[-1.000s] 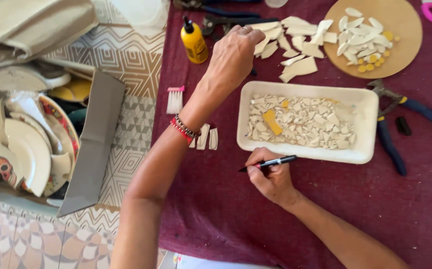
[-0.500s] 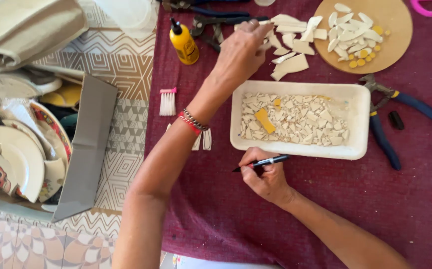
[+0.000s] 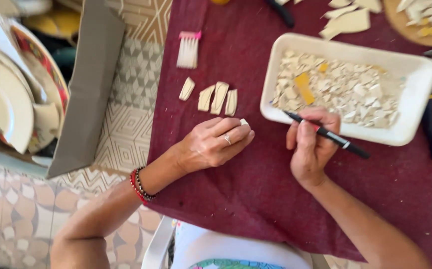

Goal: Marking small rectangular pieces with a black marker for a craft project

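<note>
Maroon cloth (image 3: pixel 255 199): left hand (image 3: pixel 211 144) pinches white shard (image 3: pixel 245 122); right hand (image 3: pixel 310 147) grips marker (image 3: pixel 328 135) beside shard tray (image 3: pixel 415 99).

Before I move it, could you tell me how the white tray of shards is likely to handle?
The tray looks rigid, so it should slide flat on the cloth. Its loose shards would likely shift or spill if tipped. They seem brittle and sharp-edged.
</note>
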